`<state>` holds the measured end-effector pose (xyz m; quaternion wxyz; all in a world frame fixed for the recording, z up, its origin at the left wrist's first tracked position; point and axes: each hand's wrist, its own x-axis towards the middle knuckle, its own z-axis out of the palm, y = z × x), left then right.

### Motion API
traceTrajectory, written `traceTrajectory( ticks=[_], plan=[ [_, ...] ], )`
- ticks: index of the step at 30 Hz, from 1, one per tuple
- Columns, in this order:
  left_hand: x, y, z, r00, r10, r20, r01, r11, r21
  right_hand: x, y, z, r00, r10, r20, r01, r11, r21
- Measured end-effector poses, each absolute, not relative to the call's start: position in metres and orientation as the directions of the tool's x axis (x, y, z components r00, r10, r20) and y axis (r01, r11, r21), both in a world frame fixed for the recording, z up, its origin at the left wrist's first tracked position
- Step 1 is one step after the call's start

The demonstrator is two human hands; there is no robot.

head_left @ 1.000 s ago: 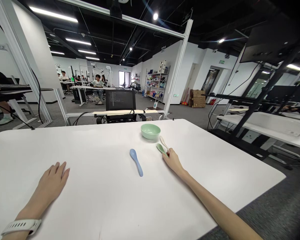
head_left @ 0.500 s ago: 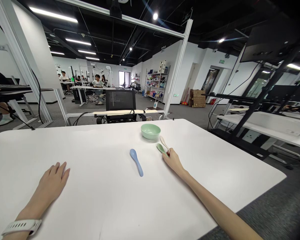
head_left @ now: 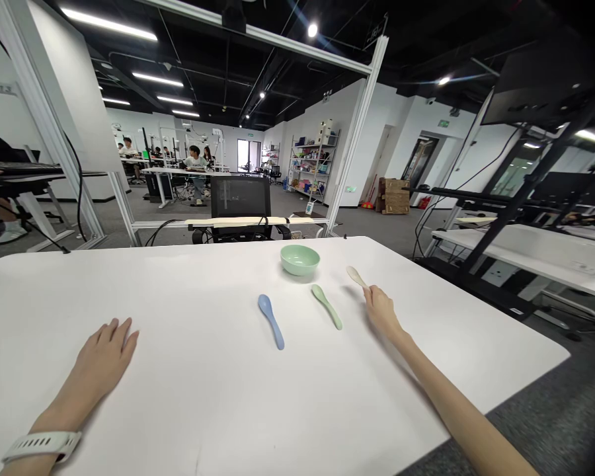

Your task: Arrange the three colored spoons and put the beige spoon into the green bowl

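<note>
Cream-white spoon [head_left: 356, 275] is pinched by its handle in the fingers of the right hand [head_left: 383, 311], over the right part of a smooth white table [head_left: 203, 396]. At the near left, the left hand [head_left: 103, 357] is laid palm down, fingers slightly spread, and a pale strap [head_left: 42, 445] is worn on its wrist. Around the middle, a blue spoon [head_left: 271, 322] is set apart from a green spoon [head_left: 327, 307] to its right. By the far edge, a green bowl [head_left: 300, 260] is placed. Beyond are seen a black chair [head_left: 240, 197] and a metal frame [head_left: 357, 132]. Farther off, desks [head_left: 181, 172] are occupied at left, shelving [head_left: 315, 162] is filled with goods, and the dark ceiling [head_left: 416, 39] is lit by strip lamps [head_left: 109, 24].
</note>
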<state>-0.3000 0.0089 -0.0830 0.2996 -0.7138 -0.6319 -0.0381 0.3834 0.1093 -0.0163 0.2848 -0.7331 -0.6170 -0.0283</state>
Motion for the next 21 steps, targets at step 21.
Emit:
traceTrajectory(
  ticks=[21],
  plan=[
    [-0.303, 0.011, -0.083, 0.232, 0.864, 0.446, 0.921, -0.048, -0.386, 0.399, 0.12, -0.044, 0.3, 0.886, 0.354, 0.932, -0.192, -0.309]
  ],
)
